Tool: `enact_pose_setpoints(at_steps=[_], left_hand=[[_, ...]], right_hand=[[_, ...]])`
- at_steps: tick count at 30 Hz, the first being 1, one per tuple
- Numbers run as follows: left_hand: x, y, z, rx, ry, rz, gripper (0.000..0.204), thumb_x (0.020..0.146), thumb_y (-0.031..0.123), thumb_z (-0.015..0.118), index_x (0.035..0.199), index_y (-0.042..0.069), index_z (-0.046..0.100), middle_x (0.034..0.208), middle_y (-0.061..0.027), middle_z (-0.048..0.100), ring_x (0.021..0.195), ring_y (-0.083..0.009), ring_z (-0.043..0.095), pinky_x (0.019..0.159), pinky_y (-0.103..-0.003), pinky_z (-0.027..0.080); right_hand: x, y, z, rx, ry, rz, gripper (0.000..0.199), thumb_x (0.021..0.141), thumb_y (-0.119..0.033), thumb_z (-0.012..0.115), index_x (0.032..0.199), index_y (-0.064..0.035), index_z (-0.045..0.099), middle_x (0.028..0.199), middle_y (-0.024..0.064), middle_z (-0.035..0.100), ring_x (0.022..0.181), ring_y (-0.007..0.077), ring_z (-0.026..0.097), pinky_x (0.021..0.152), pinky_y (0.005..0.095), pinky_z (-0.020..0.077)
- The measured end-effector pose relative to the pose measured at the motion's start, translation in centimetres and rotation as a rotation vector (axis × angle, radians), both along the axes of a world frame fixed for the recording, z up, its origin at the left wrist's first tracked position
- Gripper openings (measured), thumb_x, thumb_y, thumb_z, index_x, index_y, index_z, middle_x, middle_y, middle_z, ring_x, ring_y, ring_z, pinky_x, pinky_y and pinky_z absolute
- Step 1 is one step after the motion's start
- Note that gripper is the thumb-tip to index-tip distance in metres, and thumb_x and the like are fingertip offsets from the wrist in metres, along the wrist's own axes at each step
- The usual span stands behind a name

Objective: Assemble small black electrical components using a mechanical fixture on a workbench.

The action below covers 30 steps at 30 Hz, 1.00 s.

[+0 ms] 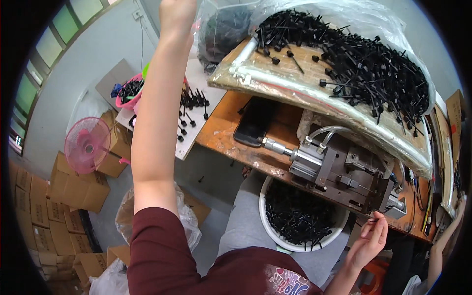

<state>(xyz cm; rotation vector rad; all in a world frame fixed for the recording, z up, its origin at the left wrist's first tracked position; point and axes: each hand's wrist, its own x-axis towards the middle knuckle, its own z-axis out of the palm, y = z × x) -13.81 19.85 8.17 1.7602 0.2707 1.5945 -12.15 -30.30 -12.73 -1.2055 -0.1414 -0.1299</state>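
Beside the blocky, dark metal fixture [326, 169], the right fingers [379, 231] curl

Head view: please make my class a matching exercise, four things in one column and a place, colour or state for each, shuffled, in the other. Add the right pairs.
Column one
1. Fan
2. White basket
3. Black phone
4. Right hand

Column two
A. Lying flat on the wooden table
B. Fingers at the near edge of the metal fixture
C. At the person's lap, holding many black parts
D. Pink, close to cardboard boxes

Right pairs
1-D, 2-C, 3-A, 4-B
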Motion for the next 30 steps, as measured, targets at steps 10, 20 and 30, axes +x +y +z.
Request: enact_pose_setpoints(at_steps=[10, 20, 30], left_hand=[[-11.0, -5.5, -12.6, 0.343, 0.815, 0.517, 0.018, 0.079, 0.026, 0.073, 0.082, 0.008, 0.074, 0.079, -0.0084, 0.069, 0.07, -0.0215, 0.066, 0.066, -0.033, 0.051], [-8.8, -2.2, -22.3, 0.852, 1.286, 0.601, 0.018, 0.074, 0.011, 0.062, 0.087, 0.009, 0.075, 0.081, -0.0046, 0.068, 0.081, -0.0222, 0.061, 0.071, -0.037, 0.045], [-10.5, -6.9, -19.6, 0.49, 0.991, 0.289, 0.022, 0.077, 0.007, 0.071, 0.097, 0.002, 0.071, 0.088, -0.0124, 0.068, 0.083, -0.0279, 0.067, 0.073, -0.038, 0.051]], right_hand=[[-0.7, 1.1, -1.0, -0.056, 0.078, 0.098, 0.021, 0.099, -0.014, 0.053, 0.109, 0.0022, 0.062, 0.084, 0.0053, 0.062, 0.058, 0.0049, 0.046, 0.051, 0.0167, 0.033], [-1.7, 1.8, -1.3, -0.05, 0.103, 0.177, 0.019, 0.1, -0.014, 0.053, 0.105, 0.0009, 0.062, 0.082, 0.0052, 0.06, 0.056, 0.004, 0.046, 0.049, 0.0166, 0.0312], [-2.5, 1.1, -1.5, -0.066, 0.128, 0.139, 0.019, 0.1, -0.014, 0.052, 0.104, 0.0018, 0.062, 0.081, 0.0056, 0.06, 0.055, 0.004, 0.046, 0.049, 0.0162, 0.0321]])
